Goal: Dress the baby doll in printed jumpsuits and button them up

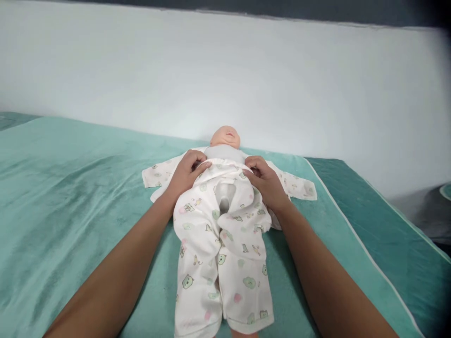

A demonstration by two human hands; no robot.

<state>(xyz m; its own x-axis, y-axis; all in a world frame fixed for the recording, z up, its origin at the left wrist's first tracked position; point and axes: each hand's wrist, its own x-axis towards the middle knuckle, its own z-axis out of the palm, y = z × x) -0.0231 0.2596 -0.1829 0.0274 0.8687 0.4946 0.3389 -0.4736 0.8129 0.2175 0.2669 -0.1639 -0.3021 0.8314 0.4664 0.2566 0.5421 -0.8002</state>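
A baby doll (226,136) lies on its back, head toward the wall, in white printed trousers (243,263) and a white printed top (299,185) spread out under its arms. My left hand (188,171) pinches the trousers' waistband at the doll's left-hand side in view. On the opposite side, my right hand (264,178) has its fingers closed on the same waistband. Between the trouser legs an opening shows a grey-white patch. The doll's feet are mostly cut off at the bottom edge.
A light green sheet (88,197) lies under the doll, with wrinkles on the left. Darker green fabric (380,206) covers the right side. A white wall (225,70) stands behind. A dark round object is partly visible at the far right.
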